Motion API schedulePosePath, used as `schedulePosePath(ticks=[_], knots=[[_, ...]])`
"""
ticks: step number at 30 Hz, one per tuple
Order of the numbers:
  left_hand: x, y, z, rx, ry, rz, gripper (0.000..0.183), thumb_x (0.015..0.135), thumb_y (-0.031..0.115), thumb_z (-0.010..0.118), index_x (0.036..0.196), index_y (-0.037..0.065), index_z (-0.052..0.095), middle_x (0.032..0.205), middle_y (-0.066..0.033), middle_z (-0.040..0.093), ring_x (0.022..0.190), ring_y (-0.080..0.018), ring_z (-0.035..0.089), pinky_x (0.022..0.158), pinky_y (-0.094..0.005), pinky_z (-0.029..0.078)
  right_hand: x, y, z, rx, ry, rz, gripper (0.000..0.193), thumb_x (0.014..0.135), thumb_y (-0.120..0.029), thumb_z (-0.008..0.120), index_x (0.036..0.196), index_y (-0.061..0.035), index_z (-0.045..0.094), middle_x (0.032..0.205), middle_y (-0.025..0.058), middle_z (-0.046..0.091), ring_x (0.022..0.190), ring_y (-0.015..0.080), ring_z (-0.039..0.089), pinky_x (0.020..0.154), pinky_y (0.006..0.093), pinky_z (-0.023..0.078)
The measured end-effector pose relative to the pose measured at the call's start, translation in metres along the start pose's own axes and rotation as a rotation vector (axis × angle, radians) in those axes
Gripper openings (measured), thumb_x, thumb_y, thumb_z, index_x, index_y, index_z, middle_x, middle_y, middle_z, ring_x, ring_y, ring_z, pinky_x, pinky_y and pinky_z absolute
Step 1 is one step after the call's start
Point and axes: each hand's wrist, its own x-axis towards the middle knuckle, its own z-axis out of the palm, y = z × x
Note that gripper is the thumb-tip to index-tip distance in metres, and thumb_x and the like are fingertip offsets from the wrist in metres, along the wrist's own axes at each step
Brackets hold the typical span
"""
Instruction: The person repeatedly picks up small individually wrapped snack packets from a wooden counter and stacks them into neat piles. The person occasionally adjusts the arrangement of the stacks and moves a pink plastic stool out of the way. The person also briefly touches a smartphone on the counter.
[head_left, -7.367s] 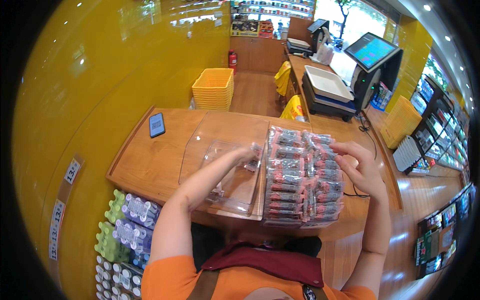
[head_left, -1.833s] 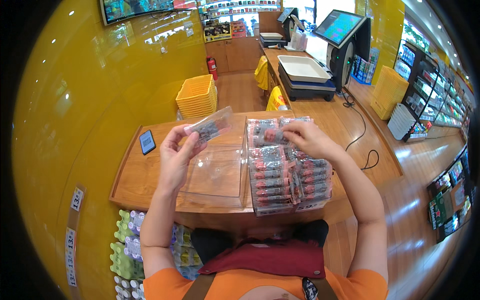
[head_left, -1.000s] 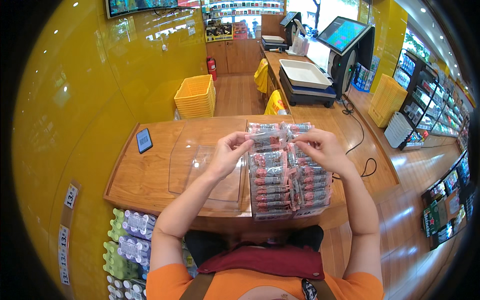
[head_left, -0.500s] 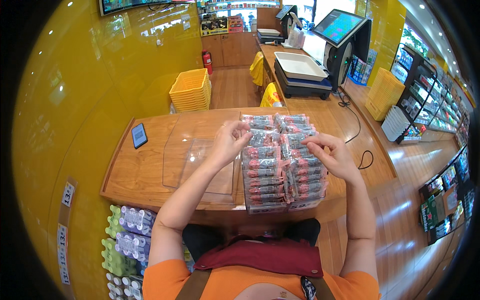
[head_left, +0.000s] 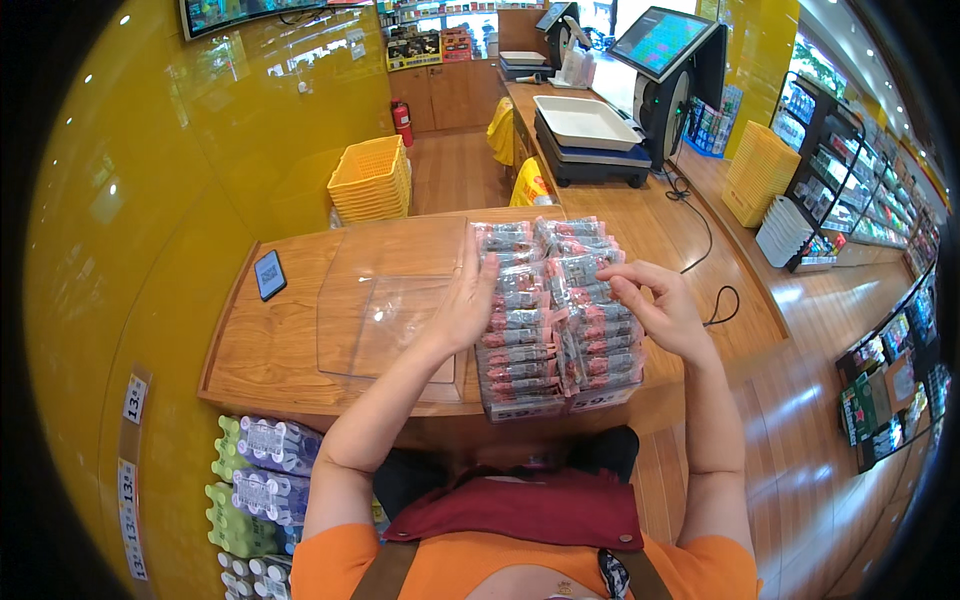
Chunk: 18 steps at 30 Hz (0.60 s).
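Clear-wrapped packets [head_left: 520, 318] with pink and dark printing stand packed in two rows in a clear box [head_left: 505, 408] at the counter's front edge. My left hand [head_left: 466, 305] lies along the left side of the rows, its fingers straight and close together, holding nothing. Over the right row, my right hand [head_left: 662, 308] has bent fingers, thumb and forefinger pinching the right end of a packet [head_left: 578, 270] on top. Left of the box, a clear plastic lid [head_left: 390, 325] rests on the wooden counter [head_left: 262, 345].
A phone [head_left: 269, 274] lies at the counter's left edge. Beyond the box are a scale with a white tray [head_left: 585, 121], a touchscreen till [head_left: 656, 42] and a loose black cable [head_left: 712, 232]. Yellow baskets [head_left: 370, 175] are stacked behind; shrink-wrapped bottles [head_left: 270, 497] stand below left.
My left hand has come down from above the left row to its side, the fingers straightening. My right hand stays over the right row, where the top packet now lies nearer its fingertips.
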Motion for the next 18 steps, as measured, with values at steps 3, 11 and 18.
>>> schedulePosePath(ticks=[3, 11, 18], knots=[[0.002, 0.002, 0.005, 0.047, 0.035, -0.018, 0.074, 0.1, 0.05, 0.021, 0.145, -0.007, 0.008, 0.153, -0.0256, 0.005, 0.143, -0.0357, 0.006, 0.116, -0.0381, 0.007, -0.003, -0.001, 0.003, -0.013, 0.031, -0.046, 0.017, 0.09, -0.012, 0.06, 0.101, -0.0018, 0.068, 0.09, 0.0092, 0.067, 0.08, 0.0156, 0.062, 0.07, 0.0278, 0.048], [-0.085, 0.018, -0.029, -0.134, 0.412, 0.155, 0.056, 0.099, 0.041, 0.032, 0.139, 0.002, 0.027, 0.14, -0.0169, 0.031, 0.129, -0.0323, 0.035, 0.106, -0.0426, 0.028, -0.064, -0.026, 0.006, 0.036, 0.078, 0.044, 0.015, 0.086, -0.005, 0.061, 0.097, 0.0, 0.069, 0.081, 0.0098, 0.066, 0.074, 0.0165, 0.061, 0.066, 0.0261, 0.046], [-0.195, 0.004, -0.029, -0.339, 0.601, 0.078, 0.031, 0.1, 0.032, 0.038, 0.113, 0.004, 0.041, 0.088, -0.0141, 0.055, 0.067, -0.0214, 0.057, 0.055, -0.0284, 0.047, -0.146, 0.024, 0.008, 0.455, 0.128, 0.268, 0.015, 0.086, -0.006, 0.061, 0.095, 0.004, 0.067, 0.077, 0.011, 0.062, 0.07, 0.0165, 0.058, 0.063, 0.0262, 0.045]])
